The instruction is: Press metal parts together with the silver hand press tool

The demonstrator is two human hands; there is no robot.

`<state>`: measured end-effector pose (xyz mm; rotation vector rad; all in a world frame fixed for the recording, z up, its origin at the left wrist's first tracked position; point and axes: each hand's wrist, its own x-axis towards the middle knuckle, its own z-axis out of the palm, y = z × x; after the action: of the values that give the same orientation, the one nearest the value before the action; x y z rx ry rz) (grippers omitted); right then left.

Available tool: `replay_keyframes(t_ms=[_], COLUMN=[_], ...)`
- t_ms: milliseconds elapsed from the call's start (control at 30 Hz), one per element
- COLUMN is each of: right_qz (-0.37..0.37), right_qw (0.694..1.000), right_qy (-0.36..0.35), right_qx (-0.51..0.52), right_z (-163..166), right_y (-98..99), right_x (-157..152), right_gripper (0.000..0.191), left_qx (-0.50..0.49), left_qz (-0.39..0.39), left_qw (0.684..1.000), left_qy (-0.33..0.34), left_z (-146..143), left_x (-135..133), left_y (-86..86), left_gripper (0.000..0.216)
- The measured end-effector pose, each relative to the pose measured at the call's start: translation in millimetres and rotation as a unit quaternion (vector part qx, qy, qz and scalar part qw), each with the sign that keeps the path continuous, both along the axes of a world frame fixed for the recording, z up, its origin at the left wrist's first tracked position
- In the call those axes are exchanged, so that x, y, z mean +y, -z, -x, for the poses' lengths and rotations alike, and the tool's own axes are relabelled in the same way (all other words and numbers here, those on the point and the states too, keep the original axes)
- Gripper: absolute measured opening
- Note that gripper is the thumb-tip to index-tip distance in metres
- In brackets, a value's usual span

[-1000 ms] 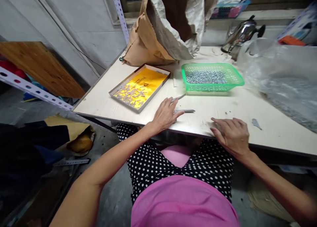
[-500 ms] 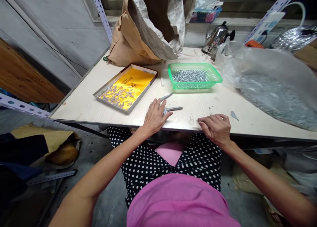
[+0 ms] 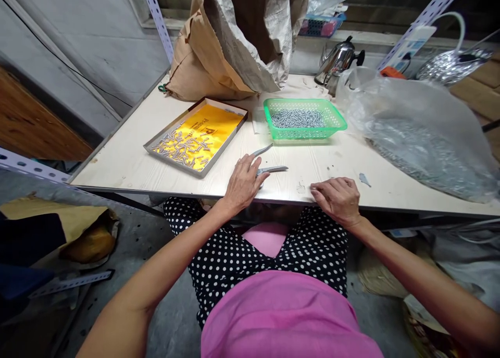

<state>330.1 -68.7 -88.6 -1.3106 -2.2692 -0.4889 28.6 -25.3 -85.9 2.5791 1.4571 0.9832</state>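
My left hand [image 3: 244,183] rests near the front edge of the pale wooden table [image 3: 128,160], its fingers lying over the handles of a pair of metal scissors [image 3: 270,164] whose two blades point right. My right hand [image 3: 339,200] lies palm down at the table's front edge, fingers curled, with nothing in it. Beyond my left hand sits a shallow box [image 3: 156,142] with a yellow bottom and several small metal pieces. A green plastic basket [image 3: 336,119] of similar metal pieces stands behind the scissors.
A big brown paper sack [image 3: 219,50] stands open at the back. A large clear plastic bag [image 3: 422,128] of metal parts covers the right side. A steel kettle [image 3: 338,61] sits behind it. Perforated shelf rails run at left and right. Small scraps lie by my right hand.
The view has swung right and pulled back a little. My right hand's fingers have curled in at the table edge. My left hand stays on the scissors.
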Motion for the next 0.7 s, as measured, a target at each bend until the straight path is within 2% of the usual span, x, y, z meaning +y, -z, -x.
replay_keyframes(t_ms=[167, 400, 500, 567, 633, 667, 700], right_qz=[-0.005, -0.078, -0.106, -0.051, 0.087, 0.165, 0.246], right_qw=[1.000, 0.992, 0.981, 0.964, 0.923, 0.906, 0.899], right_qy=[-0.021, -0.087, -0.159, -0.261, -0.363, -0.367, -0.328], right_qx=[0.004, 0.041, 0.021, -0.024, -0.098, -0.133, -0.156], right_z=[-1.5, -10.5, -0.1, 17.0, 37.5, 46.6, 53.4], right_y=[4.1, 7.0, 5.4, 11.1, 25.7, 36.1, 47.7], right_x=[-1.1, 2.7, -12.6, -29.4, -43.0, -46.0, -45.9], right_gripper=[0.020, 0.030, 0.029, 0.028, 0.030, 0.031, 0.031], left_qx=[0.012, 0.053, 0.067, 0.069, 0.068, 0.066, 0.062], left_qz=[-0.006, -0.031, -0.038, -0.036, -0.032, -0.031, -0.030], left_qw=[1.000, 0.998, 0.997, 0.997, 0.997, 0.997, 0.998], left_qy=[-0.002, -0.011, -0.013, -0.009, -0.007, -0.008, -0.010], left_z=[-1.6, -5.2, -6.4, -6.5, -6.1, -5.8, -5.6], left_x=[-1.6, -7.9, -8.8, -8.7, -8.3, -8.1, -8.0], left_y=[0.8, -4.4, -5.9, -6.5, -7.2, -7.6, -8.0], left_gripper=[0.050, 0.048, 0.046, 0.046, 0.045, 0.045, 0.045])
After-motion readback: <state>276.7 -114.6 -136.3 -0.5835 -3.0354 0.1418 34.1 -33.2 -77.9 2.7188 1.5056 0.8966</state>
